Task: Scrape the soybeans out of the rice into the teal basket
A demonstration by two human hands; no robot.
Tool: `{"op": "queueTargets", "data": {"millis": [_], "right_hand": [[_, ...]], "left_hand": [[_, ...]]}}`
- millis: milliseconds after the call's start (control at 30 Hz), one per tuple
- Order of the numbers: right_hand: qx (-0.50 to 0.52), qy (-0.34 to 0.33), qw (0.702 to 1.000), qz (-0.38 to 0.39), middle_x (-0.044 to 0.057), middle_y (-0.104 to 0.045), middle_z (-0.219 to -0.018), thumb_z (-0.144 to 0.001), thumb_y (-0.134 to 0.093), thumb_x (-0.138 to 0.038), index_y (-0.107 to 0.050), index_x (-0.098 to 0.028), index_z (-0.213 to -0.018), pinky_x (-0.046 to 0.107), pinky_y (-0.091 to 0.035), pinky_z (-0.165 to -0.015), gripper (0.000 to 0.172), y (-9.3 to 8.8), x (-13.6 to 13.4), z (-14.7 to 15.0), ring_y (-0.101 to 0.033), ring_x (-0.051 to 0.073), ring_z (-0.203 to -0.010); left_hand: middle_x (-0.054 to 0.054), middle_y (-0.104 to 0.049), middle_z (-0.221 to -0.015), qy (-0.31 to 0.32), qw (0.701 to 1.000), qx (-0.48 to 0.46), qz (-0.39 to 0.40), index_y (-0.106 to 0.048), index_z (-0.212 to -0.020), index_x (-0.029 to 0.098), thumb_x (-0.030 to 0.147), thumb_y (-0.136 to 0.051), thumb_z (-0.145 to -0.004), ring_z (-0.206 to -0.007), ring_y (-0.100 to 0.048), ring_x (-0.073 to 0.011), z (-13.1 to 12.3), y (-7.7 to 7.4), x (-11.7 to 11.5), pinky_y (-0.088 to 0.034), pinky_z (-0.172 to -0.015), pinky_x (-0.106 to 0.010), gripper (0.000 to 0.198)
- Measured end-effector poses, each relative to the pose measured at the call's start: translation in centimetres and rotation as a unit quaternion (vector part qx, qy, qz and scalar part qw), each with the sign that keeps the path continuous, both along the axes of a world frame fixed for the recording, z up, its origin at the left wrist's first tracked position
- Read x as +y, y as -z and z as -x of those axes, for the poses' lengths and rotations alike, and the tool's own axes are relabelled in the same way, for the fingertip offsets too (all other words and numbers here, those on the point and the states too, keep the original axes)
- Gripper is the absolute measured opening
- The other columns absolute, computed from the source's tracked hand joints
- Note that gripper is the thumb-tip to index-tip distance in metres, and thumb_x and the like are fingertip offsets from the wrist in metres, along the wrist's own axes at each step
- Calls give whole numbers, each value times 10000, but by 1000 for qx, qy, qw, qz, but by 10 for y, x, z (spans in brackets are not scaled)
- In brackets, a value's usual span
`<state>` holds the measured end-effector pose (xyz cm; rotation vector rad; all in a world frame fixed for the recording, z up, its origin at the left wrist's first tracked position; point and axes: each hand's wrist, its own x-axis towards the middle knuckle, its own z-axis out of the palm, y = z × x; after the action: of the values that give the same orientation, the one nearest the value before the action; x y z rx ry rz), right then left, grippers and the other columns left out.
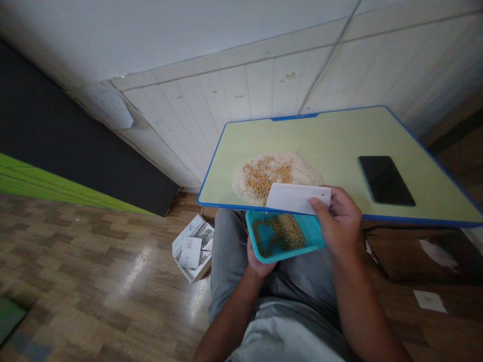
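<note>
My right hand (pixel 338 217) grips a white card (pixel 292 197) between thumb and fingers, its far end at the table's front edge beside a pile of yellow soybeans (pixel 260 176). The beans lie mixed with pale rice-like grains (pixel 304 171) on the table. Below that edge, my left hand (pixel 260 261) holds a turquoise plastic tray (pixel 277 256) from beneath, over my lap. Many beans (pixel 289 232) sit inside the tray, mostly toward its right side. Most of my left fingers are hidden under it.
The light green table (pixel 335 136) has a blue rim. A black smartphone (pixel 387 180) lies on its right part. On the wooden floor at left stands an open white box (pixel 194 246) with papers. A brown cardboard box (pixel 415 251) is under the table at right.
</note>
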<state>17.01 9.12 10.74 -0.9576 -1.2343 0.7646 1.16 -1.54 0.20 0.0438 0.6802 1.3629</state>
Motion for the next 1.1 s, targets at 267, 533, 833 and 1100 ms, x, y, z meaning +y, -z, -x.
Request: {"op": "queueTargets", "data": {"millis": [267, 533, 833, 1100], "right_hand": [[24, 127, 991, -28, 15, -777, -892, -862, -936, -432, -793, -234, -1016, 345, -607, -730, 288, 4, 7, -9, -737, 227, -812], [17, 86, 996, -19, 20, -789, -895, -877, -939, -421, -791, -232, -1021, 341, -611, -709, 280, 5, 7, -11, -742, 223, -787], [27, 55, 998, 7, 6, -792, -815, -822, -941, -382, -810, -228, -956, 292, -570, -616, 243, -2, 2, -10, -718, 201, -701], [20, 34, 999, 28, 22, -845, -845, -861, -933, -401, -806, -233, -981, 311, -637, -650, 243, -6, -9, 4, -789, 226, -739]], "left_hand": [[-80, -831, -1610, -17, 998, 10, 58, -881, -1390, 317, 699, -623, -1010, -1786, -450, -446, 8, 5, -7, -233, -1526, -695, 598], [-80, -806, -1650, -15, 999, -19, 36, -869, -1391, 277, 693, -604, -1054, -1794, -444, -418, 7, 6, -6, -259, -1525, -640, 597], [-72, -748, -1724, -10, 999, -10, 44, -834, -1485, 296, 699, -602, -1032, -1775, -484, -408, 5, -1, -3, -286, -1523, -633, 649], [-106, -837, -1593, -23, 999, -12, 30, -842, -1404, 261, 674, -612, -1061, -1723, -546, -442, 1, -12, -2, -358, -1492, -669, 584]]}}
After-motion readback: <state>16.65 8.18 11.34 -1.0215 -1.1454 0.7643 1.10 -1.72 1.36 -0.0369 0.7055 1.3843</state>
